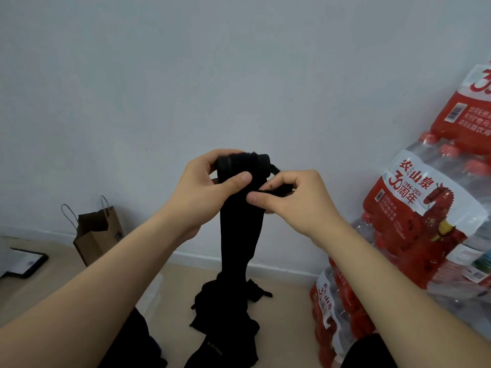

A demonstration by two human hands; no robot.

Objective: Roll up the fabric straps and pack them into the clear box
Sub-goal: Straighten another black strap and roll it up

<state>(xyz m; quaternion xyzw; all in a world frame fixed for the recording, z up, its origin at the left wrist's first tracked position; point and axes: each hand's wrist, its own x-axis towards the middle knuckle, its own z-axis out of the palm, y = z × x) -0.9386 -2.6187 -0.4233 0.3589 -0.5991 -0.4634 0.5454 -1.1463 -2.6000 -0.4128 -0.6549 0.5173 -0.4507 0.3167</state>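
A long black fabric strap (239, 235) hangs down from both hands, its top end wound into a small roll (243, 160). My left hand (210, 187) grips that roll, thumb across the front. My right hand (289, 200) pinches the strap's right edge and a thin loop just below the roll. The strap's lower end lies bunched in a heap on the floor (225, 314). A clear box (152, 290) shows faintly on the floor behind my left forearm, mostly hidden.
Shrink-wrapped packs of red-labelled water bottles (414, 227) are stacked at the right. A brown paper bag (98, 235) stands by the wall at the left, with a dark tablet-like item (25, 264) near it. A pale wall lies straight ahead.
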